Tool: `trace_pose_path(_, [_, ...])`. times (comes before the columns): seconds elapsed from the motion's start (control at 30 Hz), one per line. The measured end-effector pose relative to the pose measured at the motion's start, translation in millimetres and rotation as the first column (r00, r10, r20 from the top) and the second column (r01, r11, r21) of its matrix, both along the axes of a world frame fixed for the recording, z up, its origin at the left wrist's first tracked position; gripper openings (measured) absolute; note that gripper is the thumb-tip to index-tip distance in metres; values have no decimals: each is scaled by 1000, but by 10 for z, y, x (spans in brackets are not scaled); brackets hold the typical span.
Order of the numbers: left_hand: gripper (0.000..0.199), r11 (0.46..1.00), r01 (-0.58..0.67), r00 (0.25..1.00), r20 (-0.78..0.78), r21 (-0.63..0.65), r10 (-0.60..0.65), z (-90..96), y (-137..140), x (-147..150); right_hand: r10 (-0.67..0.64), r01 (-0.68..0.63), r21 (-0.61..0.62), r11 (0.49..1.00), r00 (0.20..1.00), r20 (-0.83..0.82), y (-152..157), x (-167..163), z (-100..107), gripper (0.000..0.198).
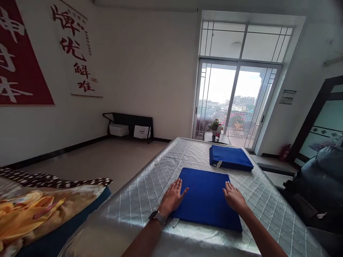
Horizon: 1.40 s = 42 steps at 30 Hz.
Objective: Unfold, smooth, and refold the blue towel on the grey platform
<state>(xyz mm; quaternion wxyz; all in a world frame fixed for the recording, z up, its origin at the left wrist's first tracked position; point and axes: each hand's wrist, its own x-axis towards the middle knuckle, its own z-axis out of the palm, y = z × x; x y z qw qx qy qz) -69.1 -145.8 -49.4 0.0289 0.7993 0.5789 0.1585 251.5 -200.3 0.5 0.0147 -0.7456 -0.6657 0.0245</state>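
Note:
A flat, square-edged piece of blue fabric (205, 194) lies on a silvery quilted mattress (150, 189) in front of me. Its exact kind is not clear; a white tag (174, 222) pokes out at its near left corner. My left hand (173, 196), with a watch (158, 216) on the wrist, rests flat on the left edge, thumb spread inward. On the right edge lies my right hand (233, 195), fingers stretched out and palm down. Neither hand grips anything. Just beyond, a stack of similar blue fabric pieces (230, 155) sits with a white tag at its front corner.
To the left are a yellow cloth (32, 214) and patterned bedding. Dark bags (318, 189) crowd the right side. Past the mattress stands a small table (227, 141) with a plant (214, 125) and a bottle (218, 132), before sliding glass doors. A black rack (134, 123) holds white boxes.

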Motion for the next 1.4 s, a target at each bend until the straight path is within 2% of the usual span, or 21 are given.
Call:
trace_pose_path(0.1, [86,1000,-1,1000,-1,-20,1,31,-21,-2,-11,13,40,999,999,-48,232,5,-17,67])
trace_pose_path(0.2, [86,1000,-2,1000,-14,-19,1,22,-11,-13,-36,41,54,998,996,-87,389,30,-167,67])
trace_pose_path(0.37, [82,1000,13,999,-40,11,-12,-77,58,-34,-52,59,53,997,991,-124,431,83,-370,69])
trace_pose_path(0.6, [79,998,28,998,-63,64,-24,-242,175,-120,-36,41,35,999,991,-131,408,85,-279,68])
trace_pose_path(0.73, [79,1000,17,994,-109,25,-14,-222,262,-163,-48,53,25,998,983,-177,407,108,-277,67])
trace_pose_path(0.8, [83,999,-41,991,-129,15,42,-146,280,-33,-43,49,23,999,979,-198,404,111,-282,67])
trace_pose_path(0.9, [87,999,-38,990,-133,36,42,12,228,472,-38,45,30,999,978,-205,397,100,-282,67])
trace_pose_path(0.97, [83,993,118,984,-132,-12,-119,105,157,954,-41,49,37,998,980,-197,390,92,-284,67])
trace_pose_path(1.03, [80,961,270,955,-113,-50,-274,166,98,1436,-35,44,47,998,983,-178,380,93,-294,67])
trace_pose_path(1.13, [76,922,382,919,-83,-66,-386,186,88,1942,-13,20,48,999,988,-151,371,109,-320,65])
trace_pose_path(1.2, [74,917,396,914,-68,-52,-399,160,136,2064,-9,15,39,999,989,-149,374,119,-329,64])
trace_pose_path(1.27, [75,922,385,920,-62,-41,-387,121,216,2019,-20,26,31,999,987,-158,382,118,-327,64])
trace_pose_path(1.4, [80,953,298,951,-71,-59,-302,62,422,1577,-54,59,26,998,982,-180,396,95,-306,66])
